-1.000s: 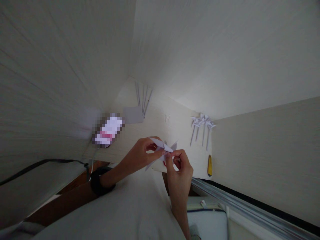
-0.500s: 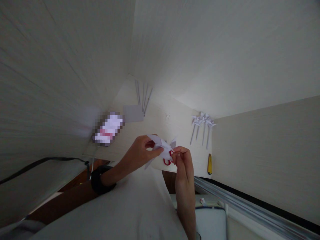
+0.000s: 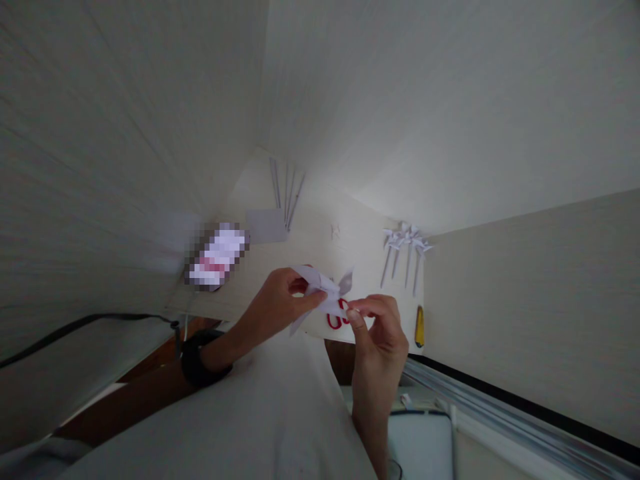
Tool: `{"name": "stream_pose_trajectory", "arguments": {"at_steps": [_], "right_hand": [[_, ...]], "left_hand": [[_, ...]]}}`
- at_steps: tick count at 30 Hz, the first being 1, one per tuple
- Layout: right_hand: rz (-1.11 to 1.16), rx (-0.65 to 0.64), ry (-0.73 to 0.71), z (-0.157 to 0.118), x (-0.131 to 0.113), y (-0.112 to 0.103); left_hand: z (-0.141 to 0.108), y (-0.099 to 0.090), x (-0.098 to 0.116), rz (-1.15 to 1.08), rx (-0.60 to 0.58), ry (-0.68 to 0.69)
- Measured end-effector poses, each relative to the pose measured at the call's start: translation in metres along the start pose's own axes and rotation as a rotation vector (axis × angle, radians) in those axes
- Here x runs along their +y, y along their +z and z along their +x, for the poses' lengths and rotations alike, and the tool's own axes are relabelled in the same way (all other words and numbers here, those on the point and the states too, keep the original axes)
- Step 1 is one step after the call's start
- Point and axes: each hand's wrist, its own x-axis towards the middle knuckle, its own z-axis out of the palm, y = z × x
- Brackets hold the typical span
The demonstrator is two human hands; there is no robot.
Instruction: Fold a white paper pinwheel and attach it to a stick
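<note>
A folded white paper piece with pointed blades [image 3: 325, 288] hangs over the table's front edge. My left hand [image 3: 280, 298] pinches it between thumb and fingers on its left side. My right hand [image 3: 381, 327] is at its lower right, thumb and index finger pressed together on a tip of the paper. Partly behind the paper lie scissors with red handles [image 3: 334, 321]; their blades are mostly hidden.
On the white table [image 3: 310, 250] are thin grey sticks [image 3: 287, 193], a grey paper rectangle [image 3: 267, 225], a blurred phone [image 3: 219, 256], several paper pinwheels on sticks [image 3: 407, 240] and a yellow cutter [image 3: 419, 327]. Walls stand behind and at both sides.
My right hand has turned and opened out to the right, its thumb and index finger now at the paper's lower right tip. More of the red handles shows. My left hand has hardly moved.
</note>
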Motion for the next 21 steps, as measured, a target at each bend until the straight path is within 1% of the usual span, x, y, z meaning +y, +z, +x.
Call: {"name": "stream_pose_trajectory", "arguments": {"at_steps": [3,6,10,16,21], "right_hand": [[0.071,0.021,0.041,-0.003,0.002,0.006],[0.045,0.06,0.047,-0.005,0.005,0.009],[-0.007,0.067,0.024,-0.005,0.004,0.011],[-0.087,0.085,-0.062,-0.005,0.002,0.011],[-0.204,0.13,-0.188,-0.009,0.012,0.014]], "left_hand": [[-0.002,0.001,0.002,0.015,-0.002,0.03],[-0.003,0.001,0.003,0.043,-0.023,0.07],[-0.003,0.001,0.005,0.084,-0.024,0.106],[-0.005,0.002,0.007,0.151,-0.021,0.185],[-0.007,0.004,0.004,0.185,-0.007,0.194]]}}
